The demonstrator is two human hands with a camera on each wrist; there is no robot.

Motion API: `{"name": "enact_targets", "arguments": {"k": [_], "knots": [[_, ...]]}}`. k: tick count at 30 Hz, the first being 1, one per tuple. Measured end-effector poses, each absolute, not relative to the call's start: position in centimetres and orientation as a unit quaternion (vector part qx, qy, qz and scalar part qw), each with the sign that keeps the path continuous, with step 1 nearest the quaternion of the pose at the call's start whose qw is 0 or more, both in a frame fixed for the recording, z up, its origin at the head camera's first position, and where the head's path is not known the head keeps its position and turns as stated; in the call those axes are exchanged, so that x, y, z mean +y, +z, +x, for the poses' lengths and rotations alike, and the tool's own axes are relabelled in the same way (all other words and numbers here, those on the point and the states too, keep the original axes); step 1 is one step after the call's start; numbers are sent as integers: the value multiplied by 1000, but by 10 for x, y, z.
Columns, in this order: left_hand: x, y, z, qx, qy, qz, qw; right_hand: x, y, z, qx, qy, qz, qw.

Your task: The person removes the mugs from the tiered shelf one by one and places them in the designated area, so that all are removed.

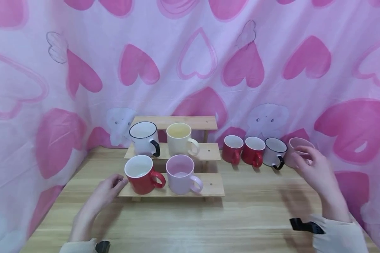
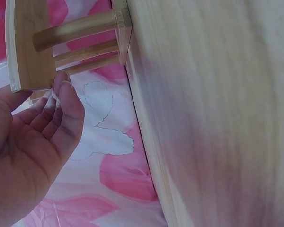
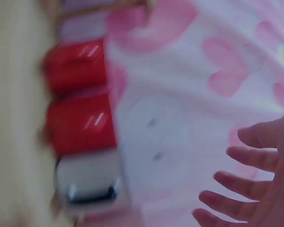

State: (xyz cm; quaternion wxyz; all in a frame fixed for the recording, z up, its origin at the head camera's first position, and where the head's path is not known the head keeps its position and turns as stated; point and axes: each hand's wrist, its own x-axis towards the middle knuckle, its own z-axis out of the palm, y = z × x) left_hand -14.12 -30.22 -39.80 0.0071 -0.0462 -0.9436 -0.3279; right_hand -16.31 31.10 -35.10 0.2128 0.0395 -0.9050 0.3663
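Hovering at the pale pink mug [image 1: 290, 156], rightmost beside the black-rimmed white mug [image 1: 270, 157], the right hand [image 1: 318, 171] splays straight fingers, gripping nothing; the left hand [image 1: 105, 190] pinches the rack's [image 1: 214, 188] left edge; tabletop [image 1: 253, 203] stretches in front.

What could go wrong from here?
1. The right hand, fingers spread at the far-right mug, might knock it into the white mug next to it.
2. The left hand holds the left end of the rack, close to the rack's red mug; a tug could shift or topple that mug.
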Motion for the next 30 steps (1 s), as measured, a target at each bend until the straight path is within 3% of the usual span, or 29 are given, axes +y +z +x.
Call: {"name": "enact_targets", "arguments": {"k": [9, 21, 30], "knots": [[-303, -400, -140, -942, -333, -40, 17, 228, -331, -170, -870, 452, 47, 191], [-298, -400, -142, -942, -333, -45, 19, 155, -346, -188, -756, 639, 65, 128], [-299, -401, -140, -943, -326, -56, 26, 111, -356, -212, -711, 693, 91, 75]]}}
